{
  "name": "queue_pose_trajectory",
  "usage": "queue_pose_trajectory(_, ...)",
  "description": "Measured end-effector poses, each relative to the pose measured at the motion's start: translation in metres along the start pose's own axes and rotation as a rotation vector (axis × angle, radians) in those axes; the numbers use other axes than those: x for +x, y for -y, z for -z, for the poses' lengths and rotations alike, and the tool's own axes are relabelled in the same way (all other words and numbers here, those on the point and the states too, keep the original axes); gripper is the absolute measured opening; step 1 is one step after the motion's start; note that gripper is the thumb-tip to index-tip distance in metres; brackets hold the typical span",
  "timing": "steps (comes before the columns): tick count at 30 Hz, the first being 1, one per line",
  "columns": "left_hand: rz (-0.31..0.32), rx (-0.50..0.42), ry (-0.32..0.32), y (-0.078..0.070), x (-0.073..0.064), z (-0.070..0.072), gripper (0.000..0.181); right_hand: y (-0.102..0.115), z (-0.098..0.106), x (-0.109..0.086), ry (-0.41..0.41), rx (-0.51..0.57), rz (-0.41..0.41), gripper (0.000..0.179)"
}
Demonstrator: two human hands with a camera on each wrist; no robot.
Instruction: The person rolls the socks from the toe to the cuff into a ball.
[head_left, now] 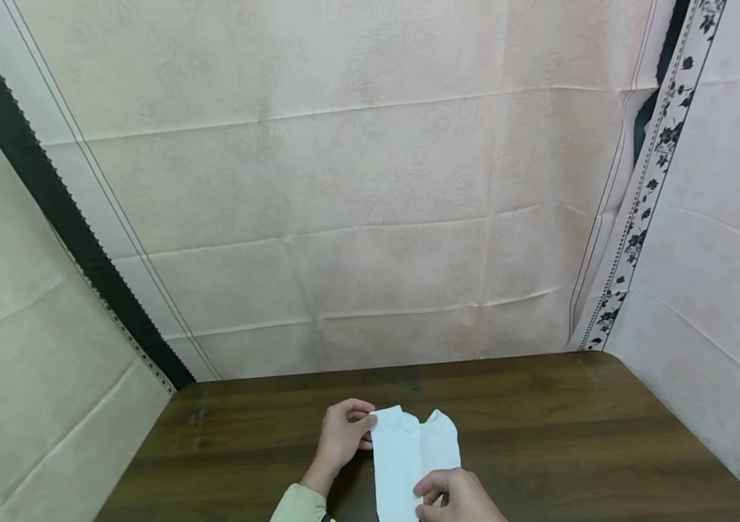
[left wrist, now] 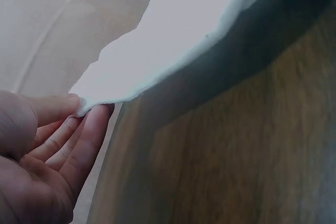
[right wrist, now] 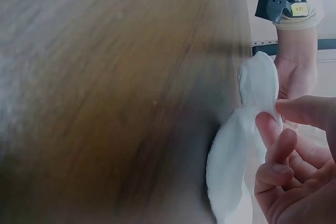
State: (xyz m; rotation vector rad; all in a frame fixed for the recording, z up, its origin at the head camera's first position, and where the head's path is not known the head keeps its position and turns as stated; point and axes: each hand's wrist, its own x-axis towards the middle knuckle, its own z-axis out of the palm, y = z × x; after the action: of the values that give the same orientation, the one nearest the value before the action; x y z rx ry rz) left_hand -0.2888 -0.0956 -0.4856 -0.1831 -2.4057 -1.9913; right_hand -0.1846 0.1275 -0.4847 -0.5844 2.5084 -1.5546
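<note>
1. Look for the white cloth [head_left: 392, 460] over the near part of the table [head_left: 246, 435], between the left hand [head_left: 342, 438] and the right hand [head_left: 458, 498].
2. Raised off the table at the corner by the left hand, as seen from the left wrist; cut off at the bottom of the head view, so cannot tell about contact at the lower end.
3. Pinched at the upper left corner between thumb and fingertips of the left hand.
4. Pinched also lower down, toward the right, between thumb and forefinger of the right hand.
5. Judging by the wavy edges and soft folds, likely very light, limp and yielding; probably neither slippery nor fragile.
6. Expect sagging or creasing wherever unsupported, especially around the notch between the two upper ends.
7. Best taken by corners or edges, with light, well-separated pinches; avoid bunching the middle.
</note>
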Motion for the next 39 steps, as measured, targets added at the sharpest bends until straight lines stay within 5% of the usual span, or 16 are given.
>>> queue_pose_trajectory(12,-0.020,-0.010,0.026,-0.004,0.003,-0.011,0.019,-0.002,0.011,-0.006,-0.017,0.017,-0.075,0.008)
queue_pose_trajectory(39,-0.024,-0.088,0.077,-0.017,0.004,-0.039,0.013,-0.009,0.041,-0.026,-0.048,0.049,-0.085,0.011)
